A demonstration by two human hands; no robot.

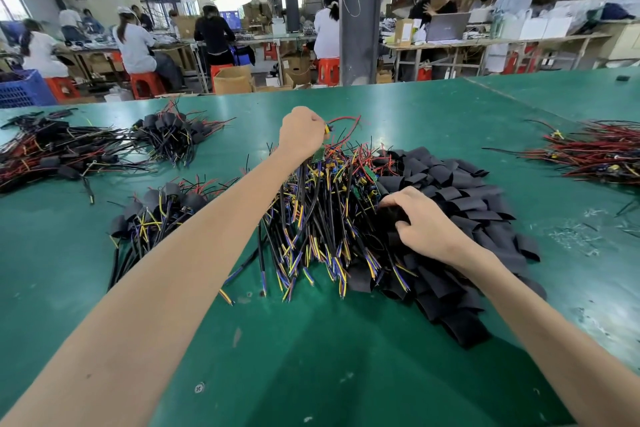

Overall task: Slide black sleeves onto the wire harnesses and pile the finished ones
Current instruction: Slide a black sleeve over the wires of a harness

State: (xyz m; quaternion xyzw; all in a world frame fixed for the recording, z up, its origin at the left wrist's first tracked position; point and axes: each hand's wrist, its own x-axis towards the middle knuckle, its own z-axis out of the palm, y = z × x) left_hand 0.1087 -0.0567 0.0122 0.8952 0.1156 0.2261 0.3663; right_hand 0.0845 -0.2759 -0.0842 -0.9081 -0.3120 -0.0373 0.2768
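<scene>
Left hand [303,130]: pinches one harness [343,121] by its red leads, over the unsleeved heap [322,215].
Right hand [424,222]: fingers curled on a black sleeve [393,215] atop the sleeve pile [460,204].
Progress: finished piles [156,215] lie at table [311,357] left; I judge plenty remains.

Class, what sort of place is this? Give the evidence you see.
Probably a factory assembly floor for wiring: piles of wire harnesses and black sleeves on a green worktable, with workers seated at benches behind.

Matt black sleeves [460,204] (soft-looking) lie on a smooth green table [311,357].
</scene>
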